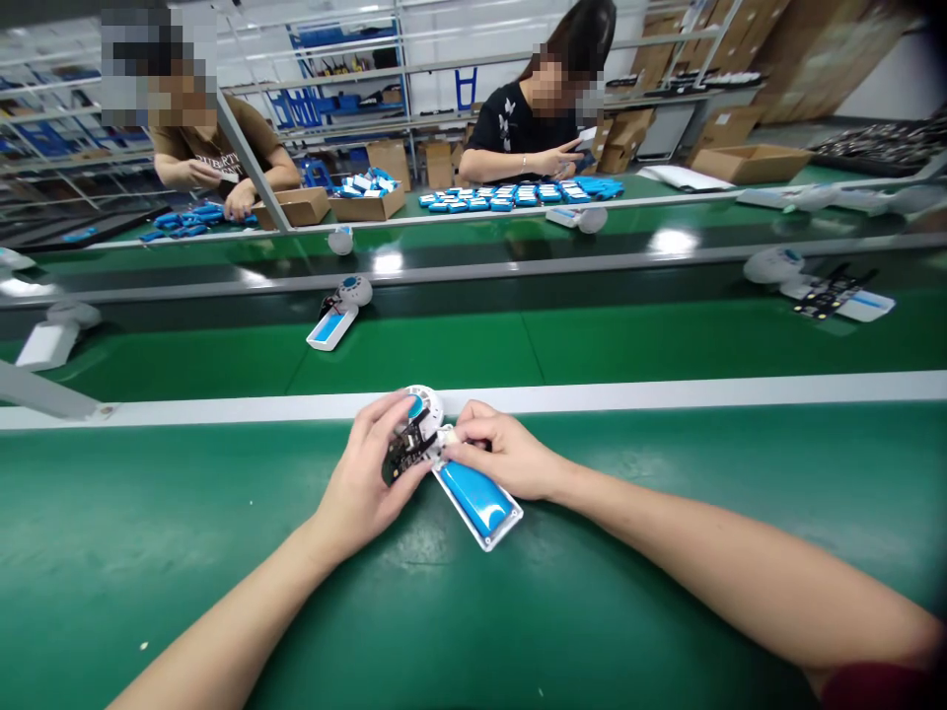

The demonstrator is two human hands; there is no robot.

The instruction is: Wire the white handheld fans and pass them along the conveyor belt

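Note:
A white plastic device housing (488,540) lies on the green table with its rounded end pointing away from me. A blue battery pack (477,498) fills its long body. My left hand (362,468) is closed around a black circuit board (409,446) at the rounded end, fingers over the top and thumb below. With thumb and forefinger my right hand (503,449) pinches a small white connector (449,437) at the neck of the housing. The fingers partly hide the connector and any wires on it.
Beyond a white rail (666,394) runs a green conveyor (444,345) with similar housings, one with a blue battery (332,320), another with a black board (825,294). Across it, two people handle parts beside blue battery packs (518,195) and cardboard boxes (370,202).

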